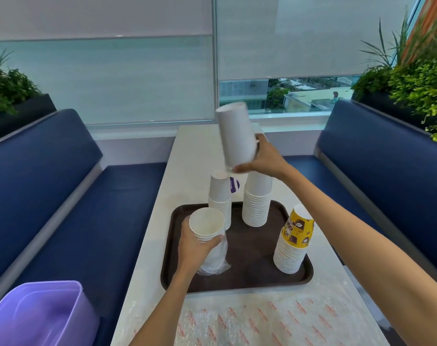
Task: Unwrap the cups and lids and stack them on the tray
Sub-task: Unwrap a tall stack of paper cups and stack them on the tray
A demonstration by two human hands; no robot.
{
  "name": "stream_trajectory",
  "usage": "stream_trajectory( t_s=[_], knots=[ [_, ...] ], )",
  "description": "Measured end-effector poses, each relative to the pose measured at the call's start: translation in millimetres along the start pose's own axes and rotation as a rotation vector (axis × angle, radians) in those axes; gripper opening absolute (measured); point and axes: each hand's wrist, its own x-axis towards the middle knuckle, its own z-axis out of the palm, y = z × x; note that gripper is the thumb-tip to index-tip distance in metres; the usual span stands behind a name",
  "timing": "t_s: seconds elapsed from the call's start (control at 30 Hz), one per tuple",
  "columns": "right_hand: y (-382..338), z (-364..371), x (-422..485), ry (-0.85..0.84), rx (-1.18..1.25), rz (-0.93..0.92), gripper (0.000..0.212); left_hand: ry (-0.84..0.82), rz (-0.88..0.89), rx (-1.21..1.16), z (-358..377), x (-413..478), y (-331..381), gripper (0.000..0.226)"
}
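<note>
Now the right hand [262, 158] grips a white cup stack [235, 136] aloft, upside down, while the left hand [195, 248] clutches a half-wrapped stack [207, 226] at the tray [250, 278].

Soft daylight through the blinds [147, 78]; wide-angle bending at edges, slight motion blur.

Counted on one tray [250, 277]: two white cup stacks [220, 196] [257, 203], one yellow-printed stack [296, 236]. Held: one wrapped stack [207, 226] in left hand [195, 249], one raised stack [236, 136] in right hand [265, 158]. One purple bin [38, 315].
</note>
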Motion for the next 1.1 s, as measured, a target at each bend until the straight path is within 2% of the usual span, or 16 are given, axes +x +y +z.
stream_trajectory(
  t_s=[0.1, 0.27, 0.67, 0.8, 0.93, 1.0, 1.1],
  knots=[
    [11, 0, 11, 0.294, 0.107, 0.027, 0.096, -0.005, -0.014, -0.015, 0, 0, 1, 0.092],
    [38, 8, 28, 0.432, 0.111, 0.153, 0.093, -0.037, -0.012, 0.004, -1, 3, -5, 0.093],
    [72, 35, 36, 0.377, 0.124, 0.286, 0.095, -0.059, -0.019, -0.018, -4, 5, -10, 0.088],
    [78, 37, 37, 0.289, 0.131, 0.324, 0.114, -0.055, -0.01, -0.012, -3, 5, -9, 0.087],
    [72, 39, 31, 0.38, 0.073, 0.388, 0.126, -0.053, -0.008, 0.006, -1, 6, -10, 0.089],
    [63, 43, 28, 0.515, 0.034, 0.311, 0.119, -0.031, 0.008, 0.023, 1, 7, -8, 0.092],
    [51, 54, 20, 0.72, -0.011, 0.013, 0.091, -0.024, 0.025, 0.017, 7, 10, -7, 0.094]
  ],
)
